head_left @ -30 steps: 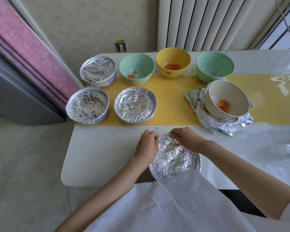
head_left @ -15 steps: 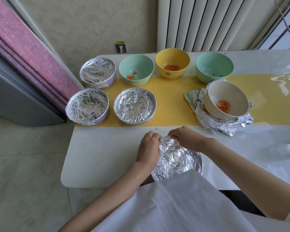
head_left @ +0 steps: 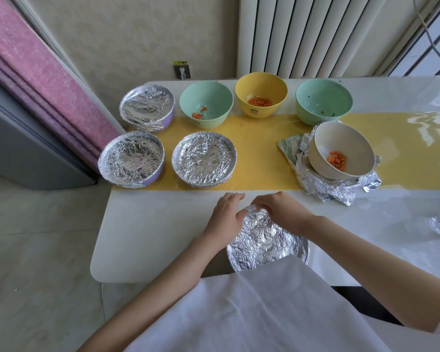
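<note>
On the glossy white table (head_left: 150, 237), at its near edge and partly under a white cloth (head_left: 264, 313), I see the round bowl capped with crinkled silver foil (head_left: 264, 242). Both forearms angle inward and meet at its far rim. The left hand (head_left: 226, 219) curls its fingers over the foil's edge, and the right hand (head_left: 282, 212) clamps the foil beside it, knuckles up. Beyond them, on the yellow runner (head_left: 259, 153), a second foil-capped bowl (head_left: 203, 158) stands well apart, and a beige bowl of carrot pieces (head_left: 341, 151) rests tilted on crumpled loose foil (head_left: 325, 189).

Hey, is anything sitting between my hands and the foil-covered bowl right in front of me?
Nothing visible does. The left hand and the right hand both grip the far rim of the foil-covered bowl, fingers curled onto its foil.
</note>
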The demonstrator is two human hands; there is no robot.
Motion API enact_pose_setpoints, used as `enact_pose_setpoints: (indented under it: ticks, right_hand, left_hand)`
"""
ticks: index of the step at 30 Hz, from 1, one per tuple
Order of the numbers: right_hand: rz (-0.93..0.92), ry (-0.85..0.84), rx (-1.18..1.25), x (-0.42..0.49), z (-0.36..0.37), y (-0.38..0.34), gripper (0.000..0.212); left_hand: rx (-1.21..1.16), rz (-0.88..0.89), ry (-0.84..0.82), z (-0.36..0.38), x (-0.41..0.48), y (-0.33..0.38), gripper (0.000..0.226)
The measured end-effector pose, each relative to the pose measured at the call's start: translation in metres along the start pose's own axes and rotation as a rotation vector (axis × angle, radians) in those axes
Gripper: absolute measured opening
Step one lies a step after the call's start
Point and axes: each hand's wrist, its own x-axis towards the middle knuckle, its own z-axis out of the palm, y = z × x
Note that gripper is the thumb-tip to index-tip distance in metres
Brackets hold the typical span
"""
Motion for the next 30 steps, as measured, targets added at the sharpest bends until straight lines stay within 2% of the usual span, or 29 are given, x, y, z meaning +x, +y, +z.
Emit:
enact_pose_setpoints:
  ticks: [4,10,13,15,22,30]
  right_hand:
    - [-0.016,0.027,0.041,-0.004,-0.002,-0.003,0.037]
    - [0.057,-0.123,-0.073,-0.002,-0.006,-0.007,0.035]
    - [0.052,-0.136,-0.192,-0.001,-0.008,-0.010,0.026]
    - [0.034,-0.134,-0.264,-0.001,-0.010,-0.013,0.029]
    - [-0.010,-0.148,-0.430,-0.001,-0.016,-0.020,0.034]
    - [-0.002,-0.180,-0.466,0.007,-0.010,-0.032,0.028]
  left_hand:
    - [-0.083,-0.018,-0.124,-0.005,0.003,-0.001,0.027]
    - [0.035,0.009,-0.037,-0.001,0.000,0.003,0.021]
    - [0.118,0.006,0.008,0.006,0.000,0.005,0.026]
    - [0.155,-0.005,0.030,0.009,0.000,0.007,0.027]
    - [0.112,-0.038,0.037,0.012,-0.001,0.009,0.010]
    - [0.113,-0.068,0.073,0.012,-0.004,0.008,0.011]
